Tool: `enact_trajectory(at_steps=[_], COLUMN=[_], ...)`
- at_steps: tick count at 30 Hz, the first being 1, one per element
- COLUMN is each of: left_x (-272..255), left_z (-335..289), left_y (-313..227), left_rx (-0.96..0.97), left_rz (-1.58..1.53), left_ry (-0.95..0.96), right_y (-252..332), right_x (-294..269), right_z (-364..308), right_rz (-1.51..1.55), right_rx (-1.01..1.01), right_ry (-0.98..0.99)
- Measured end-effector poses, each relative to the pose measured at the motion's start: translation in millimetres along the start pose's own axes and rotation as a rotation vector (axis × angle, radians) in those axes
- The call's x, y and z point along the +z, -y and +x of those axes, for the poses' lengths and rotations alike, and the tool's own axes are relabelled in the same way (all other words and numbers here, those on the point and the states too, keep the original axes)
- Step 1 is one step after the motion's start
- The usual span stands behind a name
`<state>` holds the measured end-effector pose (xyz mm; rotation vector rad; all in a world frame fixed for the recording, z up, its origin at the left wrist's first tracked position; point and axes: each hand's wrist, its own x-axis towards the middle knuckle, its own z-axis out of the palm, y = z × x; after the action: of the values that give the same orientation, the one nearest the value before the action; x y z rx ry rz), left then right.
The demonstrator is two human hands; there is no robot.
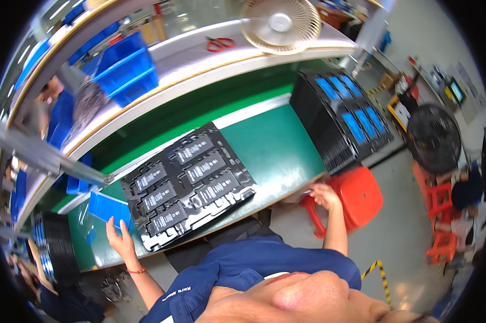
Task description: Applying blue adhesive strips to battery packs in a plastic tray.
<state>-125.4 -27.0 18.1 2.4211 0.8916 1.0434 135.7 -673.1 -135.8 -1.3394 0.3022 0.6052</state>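
In front of me, a black plastic tray (146,215) lies aslant on the green table, its pockets holding several flat black batteries (204,166) with white print. My left hand (123,245), a red band at its wrist, is raised off the tray's near left corner with its fingers apart and nothing in them. Just beyond those fingers is a blue box (107,207). My right hand (325,196) is at the table's front edge, right of the tray. Its fingers are curled together; anything small between them is too indistinct to name.
A tall stack of black trays (326,124) with blue pieces on top stands at the right. A red stool (364,196) is below it. The shelf behind carries blue bins (132,75), red-handled scissors (220,44) and a fan (279,24). Another person (65,304) is at the left.
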Motion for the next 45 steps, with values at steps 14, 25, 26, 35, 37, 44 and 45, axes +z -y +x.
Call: enact_trajectory(at_steps=[14, 25, 26, 35, 37, 44, 45], left_x=[23.8, 42.7, 42.2, 40.3, 40.9, 40.3, 40.4], left_z=[-31.6, -26.1, -25.1, -7.4, -4.3, -2.8, -2.0], left_y=[8.1, 26.0, 29.1, 15.4, 21.8, 24.2, 23.1], left_rx=[-0.302, -0.288, -0.299, -0.149, -0.192, -0.195, -0.194], left_rz=[0.460, 0.334, 0.297, 0.395, 0.302, 0.216, 0.212], left_ry=[0.178, 0.056, 0.016, 0.074, 0.125, 0.121, 0.125], right_y=[-95.1, -71.8, -72.1, -69.1, -68.7, -50.2, -44.8], right_x=[11.7, 39.3, 41.3, 48.6, 54.2, 119.5, 129.1], right_z=[253.7, 236.9, 230.0, 176.7, 162.6, 81.7, 68.4], right_rz=[0.363, -0.296, -0.351, -0.839, -0.945, -1.310, -1.361], right_rx=[0.270, 0.227, 0.222, 0.146, 0.130, 0.089, 0.084], right_ry=[-0.604, -0.104, -0.061, 0.284, 0.360, 0.665, 0.707])
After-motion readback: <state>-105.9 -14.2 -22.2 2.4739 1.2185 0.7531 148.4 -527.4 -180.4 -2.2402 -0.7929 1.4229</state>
